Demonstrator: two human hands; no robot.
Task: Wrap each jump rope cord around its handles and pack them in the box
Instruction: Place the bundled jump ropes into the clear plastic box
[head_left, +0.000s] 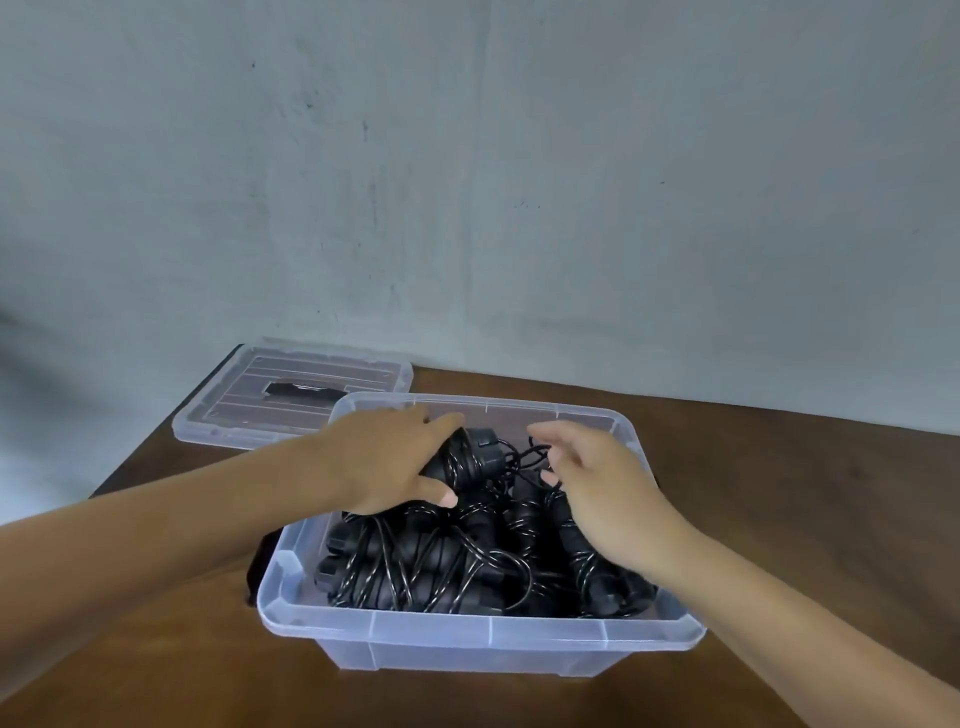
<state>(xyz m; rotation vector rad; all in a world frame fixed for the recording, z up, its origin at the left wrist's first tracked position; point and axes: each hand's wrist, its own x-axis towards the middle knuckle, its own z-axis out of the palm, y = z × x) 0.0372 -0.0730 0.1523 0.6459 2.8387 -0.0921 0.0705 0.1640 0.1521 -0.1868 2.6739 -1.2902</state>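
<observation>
head view: left hand (387, 460) grips a wrapped jump rope bundle (467, 457) over the clear plastic box (483, 636). right hand (597, 483) pinches its loose cord (530, 457), fingers curled. more wrapped ropes (467, 566) fill the box on the tabletop (779, 493); lid (291, 400) lies behind left.

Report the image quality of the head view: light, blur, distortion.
Head view: soft, even light with no glare on the clear box; wide-angle bending curves the table edge; the black ropes merge into one dark mass; the left hand and right hand look slightly soft.
</observation>
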